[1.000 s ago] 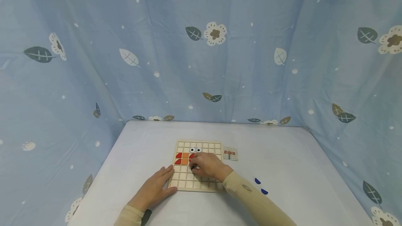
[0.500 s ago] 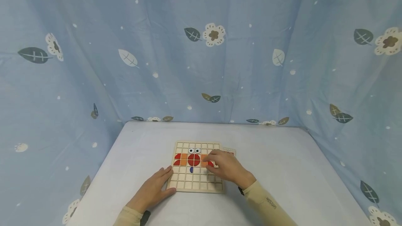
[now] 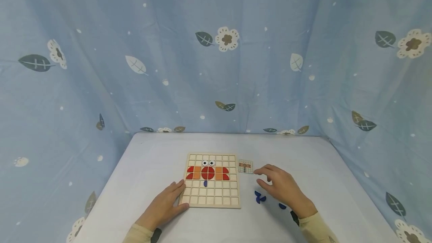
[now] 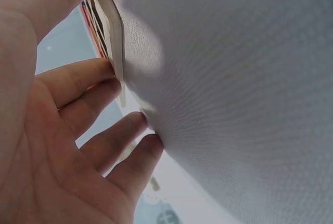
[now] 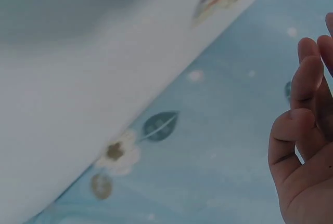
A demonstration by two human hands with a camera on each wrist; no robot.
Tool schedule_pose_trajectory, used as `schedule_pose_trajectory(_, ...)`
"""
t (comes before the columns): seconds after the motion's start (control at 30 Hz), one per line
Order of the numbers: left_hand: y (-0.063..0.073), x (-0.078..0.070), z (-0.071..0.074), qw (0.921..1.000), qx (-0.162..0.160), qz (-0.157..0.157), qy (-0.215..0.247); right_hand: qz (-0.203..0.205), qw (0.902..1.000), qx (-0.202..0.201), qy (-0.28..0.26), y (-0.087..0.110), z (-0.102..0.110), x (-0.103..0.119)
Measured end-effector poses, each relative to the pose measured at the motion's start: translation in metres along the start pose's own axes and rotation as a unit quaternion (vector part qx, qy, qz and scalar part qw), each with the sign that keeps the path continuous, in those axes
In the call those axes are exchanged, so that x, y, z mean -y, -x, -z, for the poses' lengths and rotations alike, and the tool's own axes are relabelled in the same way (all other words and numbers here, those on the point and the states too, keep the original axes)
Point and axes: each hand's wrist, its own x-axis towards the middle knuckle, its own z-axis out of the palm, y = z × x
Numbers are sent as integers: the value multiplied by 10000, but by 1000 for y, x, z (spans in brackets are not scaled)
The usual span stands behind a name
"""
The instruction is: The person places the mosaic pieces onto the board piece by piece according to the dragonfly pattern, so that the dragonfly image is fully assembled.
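Note:
My left hand [image 3: 165, 202] rests at the left edge of a wooden grid board [image 3: 217, 200], fingertips and thumb against its rim. In the left wrist view, the board's edge [image 4: 115, 31] lies between thumb and fingers, which are fairly straight. On the board sit two eye tiles [image 3: 208, 163], a red circle of quarter pieces [image 3: 207, 173], orange squares [image 3: 218, 173], red quarter pieces at both sides, and one blue half-circle piece [image 3: 205, 183]. My right hand [image 3: 285, 188] hovers right of the board, fingers loosely bent, holding nothing. Several blue half-circle pieces [image 3: 258, 199] lie below its fingertips.
A small pattern card [image 3: 245, 166] with a printed grid figure lies against the board's right side. Another blue piece [image 3: 282, 206] is under the right wrist. A white cloth [image 3: 162, 149] covers the table; a blue printed curtain [image 3: 175, 85] hangs behind and at the sides.
My right hand has moved from the middle of the board to the right, off the board. The blue piece it pinched at first is now in the grid below the red circle. The left hand stays.

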Motion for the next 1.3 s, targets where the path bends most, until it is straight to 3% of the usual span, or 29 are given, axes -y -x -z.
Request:
schedule_pose_trajectory(0.17,-1,0,0,10000,53,52,-36,-969,9939,517,98,26,8,-13)
schedule_pose_trajectory(0.33,-1,0,2,10000,42,71,-55,-1985,9740,1084,80,48,14,-24)
schedule_pose_trajectory(0.5,-1,1,2,10000,5,53,17,-2430,9576,1546,15,68,13,-29)
schedule_pose_trajectory(0.63,-1,1,1,10000,25,78,-9,-2545,9500,1806,-42,76,10,-30)
schedule_pose_trajectory(0.77,-1,0,2,9999,31,97,-9,-2534,9488,1887,-25,80,4,-30)
schedule_pose_trajectory(1.07,-2,0,2,9998,87,138,-75,-2330,9546,1851,137,79,-3,-31)
schedule_pose_trajectory(1.3,-2,1,-1,9999,36,95,-65,-1973,9673,1575,255,79,-7,-27)
